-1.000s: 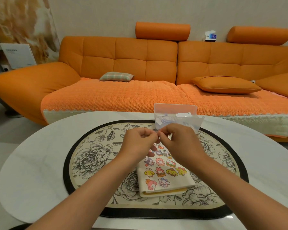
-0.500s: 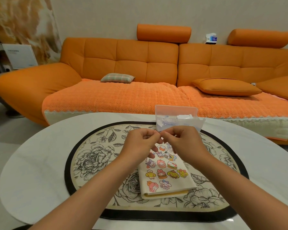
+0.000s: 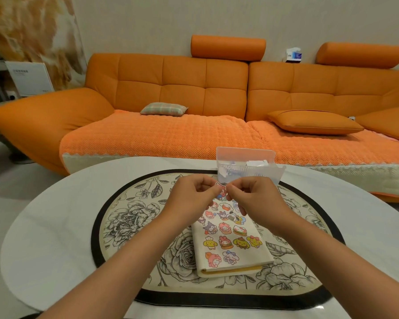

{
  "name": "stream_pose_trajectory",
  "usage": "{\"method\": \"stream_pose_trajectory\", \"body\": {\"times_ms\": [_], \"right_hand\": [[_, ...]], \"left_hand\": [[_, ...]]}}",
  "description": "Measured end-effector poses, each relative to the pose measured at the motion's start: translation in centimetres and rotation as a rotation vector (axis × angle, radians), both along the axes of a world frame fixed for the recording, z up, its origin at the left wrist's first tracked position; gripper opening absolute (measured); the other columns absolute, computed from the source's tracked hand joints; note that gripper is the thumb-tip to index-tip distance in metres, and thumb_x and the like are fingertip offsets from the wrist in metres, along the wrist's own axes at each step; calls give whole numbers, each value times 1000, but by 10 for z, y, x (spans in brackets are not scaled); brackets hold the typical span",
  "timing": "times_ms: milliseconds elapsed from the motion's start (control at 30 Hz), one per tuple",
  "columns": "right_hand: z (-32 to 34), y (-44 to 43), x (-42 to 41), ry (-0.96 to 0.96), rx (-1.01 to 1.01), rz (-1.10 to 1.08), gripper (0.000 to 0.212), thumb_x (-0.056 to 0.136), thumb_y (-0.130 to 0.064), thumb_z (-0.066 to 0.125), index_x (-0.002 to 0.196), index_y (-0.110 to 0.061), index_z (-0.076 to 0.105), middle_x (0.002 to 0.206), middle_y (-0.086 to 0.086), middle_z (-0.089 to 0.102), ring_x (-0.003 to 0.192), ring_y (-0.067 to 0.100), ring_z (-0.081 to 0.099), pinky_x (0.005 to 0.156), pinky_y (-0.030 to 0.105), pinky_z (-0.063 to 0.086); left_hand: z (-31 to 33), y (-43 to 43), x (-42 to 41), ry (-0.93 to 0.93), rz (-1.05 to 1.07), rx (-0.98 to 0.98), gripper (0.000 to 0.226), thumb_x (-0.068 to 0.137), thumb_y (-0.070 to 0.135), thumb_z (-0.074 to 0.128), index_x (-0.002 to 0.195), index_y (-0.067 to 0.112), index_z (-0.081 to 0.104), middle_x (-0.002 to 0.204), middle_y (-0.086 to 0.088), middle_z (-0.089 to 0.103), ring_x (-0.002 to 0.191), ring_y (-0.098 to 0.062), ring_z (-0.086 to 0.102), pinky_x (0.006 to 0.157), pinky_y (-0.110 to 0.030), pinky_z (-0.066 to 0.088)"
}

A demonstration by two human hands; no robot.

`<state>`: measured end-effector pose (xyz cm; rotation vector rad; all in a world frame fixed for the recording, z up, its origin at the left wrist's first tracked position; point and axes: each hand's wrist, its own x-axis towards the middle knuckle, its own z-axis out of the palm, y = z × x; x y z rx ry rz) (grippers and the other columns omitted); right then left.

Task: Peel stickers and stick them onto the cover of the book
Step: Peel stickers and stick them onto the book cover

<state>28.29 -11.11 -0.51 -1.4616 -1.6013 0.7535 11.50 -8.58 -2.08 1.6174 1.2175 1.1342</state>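
A cream book (image 3: 234,254) lies closed on the floral mat, its cover carrying several cartoon stickers. Above its far end, my left hand (image 3: 194,199) and my right hand (image 3: 253,199) meet fingertip to fingertip. Both pinch one small red and white sticker (image 3: 221,191) held in the air between them. Whether its backing has come off cannot be told. The far end of the book is hidden behind my hands.
A clear plastic box (image 3: 247,166) with its lid raised holds more stickers just beyond my hands. The oval floral mat (image 3: 136,217) covers the middle of a white round table (image 3: 51,229). An orange sofa (image 3: 194,93) stands behind the table.
My hands stay pinched together but have parted slightly, and the red sticker now shows between the fingertips. The view has tilted a little.
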Motion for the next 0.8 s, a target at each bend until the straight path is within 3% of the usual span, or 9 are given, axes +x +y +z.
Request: {"method": "stream_pose_trajectory", "body": {"times_ms": [167, 300, 533, 667, 800], "right_hand": [[0, 0, 2, -158, 71, 38, 23, 98, -22, 61, 81, -16, 75, 45, -17, 54, 39, 3, 39, 40, 15, 31], [-4, 1, 2, -162, 79, 46, 24, 98, -23, 61, 81, -13, 75, 46, -12, 50, 39, 3, 37, 40, 13, 29], [1, 1, 2, 25, 13, 17, 28, 98, -22, 62, 77, -7, 72, 42, -6, 54, 35, 5, 38, 40, 16, 32], [3, 0, 2, 120, -12, 28, 25, 97, -21, 63, 81, -5, 74, 46, -4, 57, 36, 8, 41, 42, 18, 34], [5, 1, 3, 140, -15, 38, 23, 95, -24, 66, 81, -9, 77, 62, 21, 64, 42, 14, 45, 44, 23, 36]], "left_hand": [[-4, -1, 3, 29, -12, 38, 9, 88, 22, 75, 80, 24, 73, 74, 2, 75, 59, -4, 62, 68, -36, 58], [-6, -1, 5, 32, -9, 54, 5, 88, 23, 75, 84, 21, 75, 74, 3, 74, 58, -1, 60, 62, -24, 53], [-8, 0, 4, -45, 57, 70, 10, 89, 22, 73, 81, 27, 71, 74, 3, 74, 60, -8, 65, 69, -38, 60], [-6, -1, 5, -77, 56, 55, 9, 89, 22, 73, 82, 26, 71, 74, 5, 74, 60, -4, 64, 68, -35, 58], [-4, -2, 4, -74, 59, 59, 9, 89, 23, 74, 81, 27, 71, 75, 7, 74, 63, -1, 64, 70, -33, 58]]}}
